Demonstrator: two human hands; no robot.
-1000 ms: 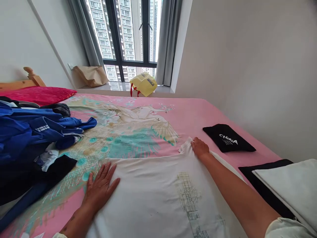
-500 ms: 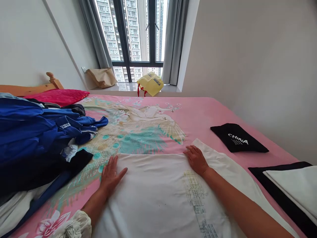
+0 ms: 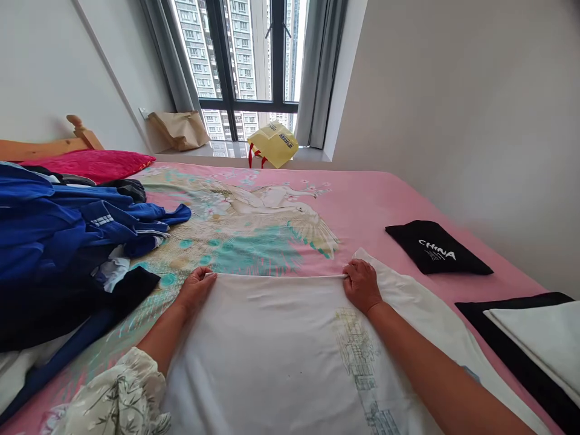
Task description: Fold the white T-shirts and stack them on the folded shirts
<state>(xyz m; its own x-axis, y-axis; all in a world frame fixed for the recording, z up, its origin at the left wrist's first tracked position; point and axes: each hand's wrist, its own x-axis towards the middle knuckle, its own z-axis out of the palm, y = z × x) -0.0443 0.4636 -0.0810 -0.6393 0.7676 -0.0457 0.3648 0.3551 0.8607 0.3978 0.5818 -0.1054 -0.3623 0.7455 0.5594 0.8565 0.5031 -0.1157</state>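
A white T-shirt (image 3: 272, 344) with a faint printed drawing down its right side lies spread on the bed in front of me. My left hand (image 3: 196, 289) pinches the far left corner of the shirt, its fingers closed on the edge. At the far right corner my right hand (image 3: 362, 285) grips the same edge, fingers curled over it. Between the two hands the edge runs straight and taut. Part of the white cloth extends to the right, beneath and beyond my right forearm.
Blue and dark clothes (image 3: 58, 241) are heaped on the left, near a red pillow (image 3: 90, 164). To the right lie a folded black garment (image 3: 426, 246) lettered "CHINA" and a folded white garment (image 3: 539, 332) on black cloth. A yellow bag (image 3: 274, 145) and paper bag (image 3: 181, 130) stand by the window.
Both hands were lying flat with fingers spread on the shirt; now their fingers have closed on its far corners. The far edge has become straighter. The view has shifted slightly.
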